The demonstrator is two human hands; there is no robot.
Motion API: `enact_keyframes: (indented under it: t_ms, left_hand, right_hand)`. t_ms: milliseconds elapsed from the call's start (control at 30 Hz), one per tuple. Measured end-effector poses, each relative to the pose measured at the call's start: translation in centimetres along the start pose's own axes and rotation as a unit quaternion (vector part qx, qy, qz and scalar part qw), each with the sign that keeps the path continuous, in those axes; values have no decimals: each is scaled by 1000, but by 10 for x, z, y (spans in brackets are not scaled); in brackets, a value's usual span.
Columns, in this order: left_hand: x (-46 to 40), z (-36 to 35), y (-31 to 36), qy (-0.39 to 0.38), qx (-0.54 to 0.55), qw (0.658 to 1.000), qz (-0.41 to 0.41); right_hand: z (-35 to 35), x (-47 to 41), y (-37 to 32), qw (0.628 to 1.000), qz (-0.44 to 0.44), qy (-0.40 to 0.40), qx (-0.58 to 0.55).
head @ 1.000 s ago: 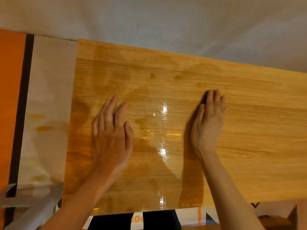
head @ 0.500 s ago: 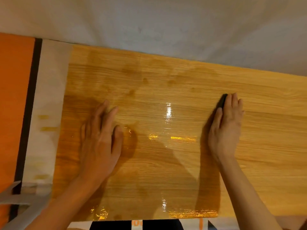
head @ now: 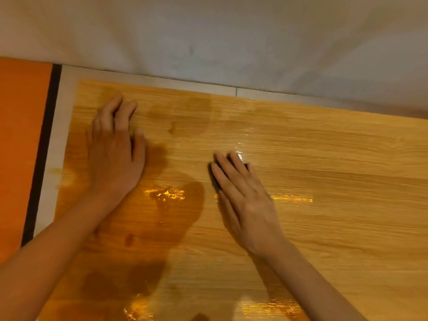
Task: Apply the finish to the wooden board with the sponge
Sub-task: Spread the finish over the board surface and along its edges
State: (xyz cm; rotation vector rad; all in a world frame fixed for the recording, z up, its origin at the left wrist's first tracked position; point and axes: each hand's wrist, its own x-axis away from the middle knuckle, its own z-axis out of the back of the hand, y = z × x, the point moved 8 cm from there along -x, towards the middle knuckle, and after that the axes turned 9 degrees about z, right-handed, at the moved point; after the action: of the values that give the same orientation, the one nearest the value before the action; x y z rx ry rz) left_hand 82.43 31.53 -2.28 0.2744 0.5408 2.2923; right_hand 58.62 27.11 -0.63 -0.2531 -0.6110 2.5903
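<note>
Right hand flat at frame centre, fingers pressing dark sponge onto wooden board; sponge mostly hidden. Left hand open, palm down, upper left, bracing board. I'd stroke along grain into drier right side, even pressure, spreading puddles.
</note>
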Motion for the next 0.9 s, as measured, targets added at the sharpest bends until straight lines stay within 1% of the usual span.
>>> enact_keyframes:
  t_ms: [33,67,100,133,200,233,267,333,467,533,567,600,700,733,800,900]
  left_hand:
    - [0,-1,0,2,-4,1000,-4]
    - [-2,-2,-1,5,-7,1000,-6]
    - [-3,-2,0,9,-11,1000,-9]
    - [-4,-3,0,13,-14,1000,-11]
    - [-3,-3,2,19,-19,999,-17]
    - [-2,-3,2,20,-21,999,-20]
    - [-2,-3,2,21,-23,999,-22]
    - [-1,-3,2,19,-23,999,-23]
    - [-1,-3,1,15,-15,1000,-17]
    - [-1,-3,0,13,-10,1000,-12]
    - [-2,-3,0,13,-10,1000,-10]
    - [-2,-3,0,12,-10,1000,-10]
    - [0,-5,0,6,-8,1000,-7]
    - [0,-5,-1,5,-8,1000,-1]
    - [0,-5,-2,2,-13,1000,5]
    - [-2,-5,-1,0,-19,1000,2]
  right_hand:
    - [9,8,13,1000,8,-18,6]
    - [18,8,33,1000,-4,-22,16]
    - [26,2,56,999,-33,-7,28]
    - [36,-9,81,996,-77,22,41]
    - [55,-33,128,977,-186,94,54]
    - [60,-41,142,964,-231,119,50]
    - [60,-45,147,957,-254,132,45]
    - [50,-38,127,961,-244,126,37]
    - [19,5,49,994,-101,14,41]
    - [21,-3,54,997,-53,-18,46]
    - [25,-18,66,997,-55,-14,54]
    - [29,-38,80,995,-74,6,61]
    - [42,-88,117,979,-172,91,52]
    - [40,-91,117,976,-188,102,47]
    - [33,-75,97,979,-178,93,37]
    - [15,-31,44,993,-112,25,32]
